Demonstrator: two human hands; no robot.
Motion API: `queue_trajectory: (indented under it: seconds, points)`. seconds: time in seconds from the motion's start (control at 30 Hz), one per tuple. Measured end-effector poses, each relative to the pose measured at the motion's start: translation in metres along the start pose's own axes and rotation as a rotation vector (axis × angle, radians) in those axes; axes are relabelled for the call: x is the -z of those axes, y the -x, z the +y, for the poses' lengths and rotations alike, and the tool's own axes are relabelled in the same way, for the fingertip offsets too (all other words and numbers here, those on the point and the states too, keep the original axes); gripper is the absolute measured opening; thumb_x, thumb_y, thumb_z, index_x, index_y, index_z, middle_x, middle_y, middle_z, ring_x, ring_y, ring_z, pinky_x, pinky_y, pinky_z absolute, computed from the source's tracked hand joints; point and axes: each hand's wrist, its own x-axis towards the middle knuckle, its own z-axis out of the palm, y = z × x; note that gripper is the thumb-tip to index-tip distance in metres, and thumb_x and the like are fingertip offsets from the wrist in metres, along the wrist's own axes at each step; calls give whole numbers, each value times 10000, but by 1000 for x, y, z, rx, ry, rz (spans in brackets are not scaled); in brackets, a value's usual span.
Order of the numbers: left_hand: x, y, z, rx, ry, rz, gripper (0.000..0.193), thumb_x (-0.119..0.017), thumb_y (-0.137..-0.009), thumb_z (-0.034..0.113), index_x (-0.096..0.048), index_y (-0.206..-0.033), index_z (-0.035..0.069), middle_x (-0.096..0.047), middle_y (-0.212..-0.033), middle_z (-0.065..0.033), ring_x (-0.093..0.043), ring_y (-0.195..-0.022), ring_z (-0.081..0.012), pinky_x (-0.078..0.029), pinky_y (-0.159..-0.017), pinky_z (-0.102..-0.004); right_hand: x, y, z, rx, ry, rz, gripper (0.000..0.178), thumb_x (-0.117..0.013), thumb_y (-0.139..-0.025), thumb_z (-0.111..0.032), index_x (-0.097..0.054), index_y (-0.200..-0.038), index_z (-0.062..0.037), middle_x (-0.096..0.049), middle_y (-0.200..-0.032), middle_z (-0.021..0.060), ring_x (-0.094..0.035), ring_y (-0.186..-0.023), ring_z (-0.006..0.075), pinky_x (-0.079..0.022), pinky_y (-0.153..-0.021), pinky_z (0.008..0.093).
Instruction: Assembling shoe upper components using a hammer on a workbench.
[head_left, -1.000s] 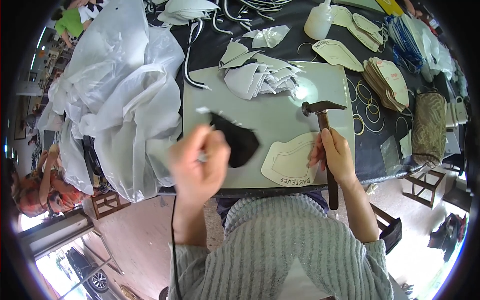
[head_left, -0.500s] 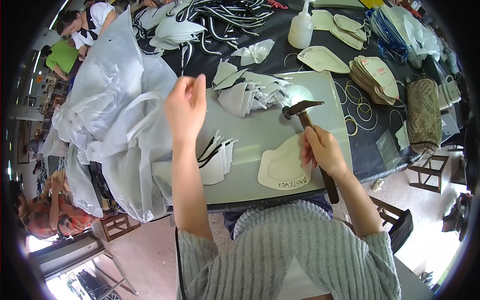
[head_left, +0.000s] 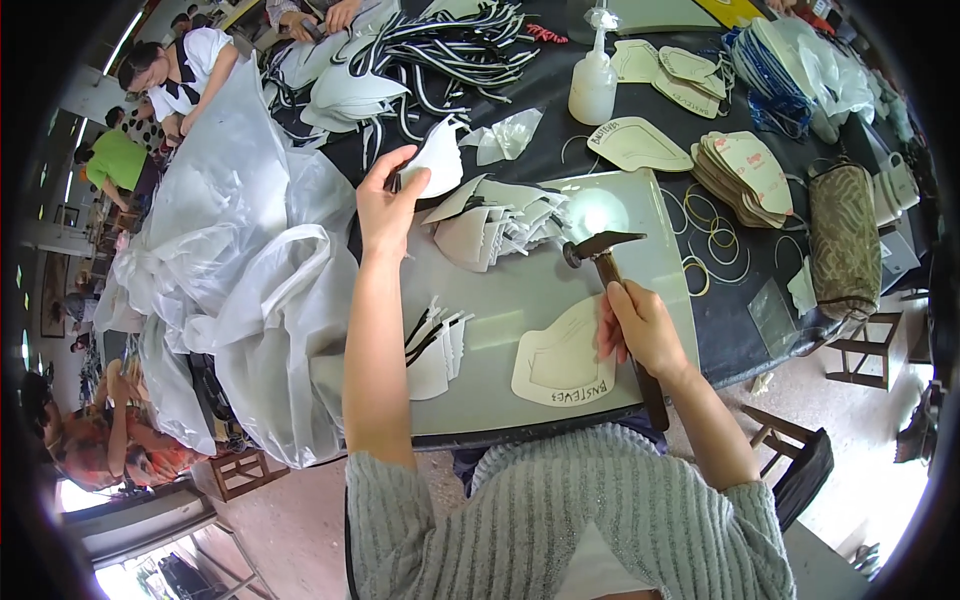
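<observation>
My left hand pinches a small white curved piece, thumb and fingers on its left edge, above the far left of the grey board. Just right of it lies a heap of white pieces with jagged edges. In my right hand is a hammer, gripped by its dark wooden handle, its metal head up and away from me. Below that hand, a cream pattern card with dark writing lies on the board. Nearer my left forearm sits a short stack of white pieces with black strips.
Big translucent plastic bags bulge along the left. Farther off lie black-and-white straps, a squeeze bottle and stacked cards. Wire rings and a patterned roll are at the right. Other people work at the far left.
My left hand, lifted with nothing visible in it before, has moved slightly away and now holds a white piece. My right hand keeps the hammer in nearly the same place.
</observation>
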Motion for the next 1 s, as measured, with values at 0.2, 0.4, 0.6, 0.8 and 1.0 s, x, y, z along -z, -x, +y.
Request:
queue_trajectory:
  seconds: [0.2, 0.4, 0.6, 0.8, 1.0]
  points:
    - [1, 32, 15, -64, -29, -256, 257, -740, -803, 3, -572, -995, 35, -589, -989, -9, -556, -935, -100, -444, -831, -241, -3, 1, 0, 27, 31, -12, 387, -382, -1072, -301, -515, -859, -7, -583, -612, 63, -604, -463, 141, -397, -368, 235]
    - [-4, 48, 21, -590, -673, -6, 256, -758, -779, 46, -542, -919, 47, -607, -929, -88, -588, -838, -237, -464, -767, -339, -3, -1, 4, 18, 18, 7, 380, -397, -1069, -303, -514, -858, -9, -581, -612, 63, -601, -458, 139, -396, -366, 236]
    - [-19, 60, 28, -285, -271, -35, 239, -755, -833, 83, -583, -990, 32, -652, -816, -62, -627, -749, -168, -486, -692, -307, -1, -1, 5, 22, 15, 16, 383, -402, -1067, -304, -514, -851, -9, -581, -613, 64, -606, -462, 139, -401, -365, 236]
    - [2, -5, 7, -328, -796, -243, 278, -705, -902, 183, -680, -1109, -1, -688, -891, -86, -632, -806, -128, -498, -750, -276, -4, 0, -2, 24, 32, 0, 381, -400, -1067, -299, -512, -848, -8, -585, -615, 66, -602, -466, 136, -406, -372, 239]
    - [-4, -1, 17, -203, -781, -407, 292, -772, -793, 198, -661, -1010, 39, -652, -882, -129, -638, -775, -260, -502, -695, -362, -1, 0, 3, 0, 31, 18, 398, -425, -1055, -319, -509, -824, -6, -606, -619, 79, -640, -498, 161, -445, -402, 267]
